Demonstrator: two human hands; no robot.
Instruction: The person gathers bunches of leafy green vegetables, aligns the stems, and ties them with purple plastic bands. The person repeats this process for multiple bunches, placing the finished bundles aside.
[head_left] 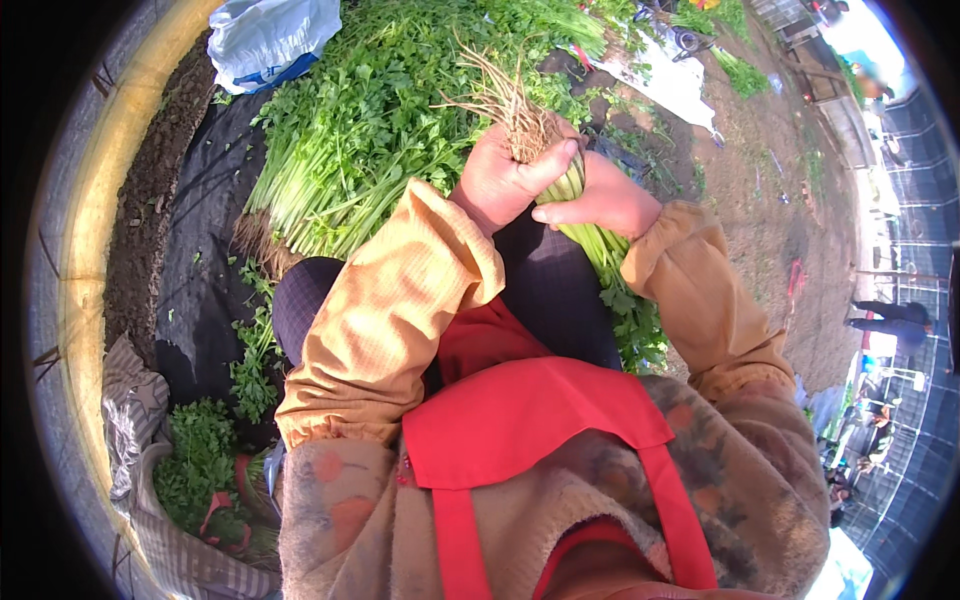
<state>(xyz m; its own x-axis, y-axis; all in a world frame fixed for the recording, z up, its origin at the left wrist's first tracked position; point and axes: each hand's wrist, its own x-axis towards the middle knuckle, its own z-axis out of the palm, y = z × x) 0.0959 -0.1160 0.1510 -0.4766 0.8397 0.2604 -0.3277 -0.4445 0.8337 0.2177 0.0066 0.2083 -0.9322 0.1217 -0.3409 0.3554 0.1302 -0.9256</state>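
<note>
A bunch of celery [598,246] slants across my lap, its pale hairy roots pointing up and away and its leaves hanging down to the right. Near the root end, my left hand [508,175] is closed around the stalks, thumb laid over the front. Just below it on the right, my right hand [604,198] wraps the stalks too, its thumb crossing them. Beyond my hands lies a large heap of loose celery [345,150], with green stalks and brown roots toward the left. Yellow-tan sleeve covers are on both forearms.
A white and blue plastic bag [272,42] rests at the heap's far left. Black ground sheet [210,215] runs along the left. A striped sack [190,545] holding leafy greens stands at lower left. White sheeting [655,80] lies far right on bare soil. People are in the distance at right.
</note>
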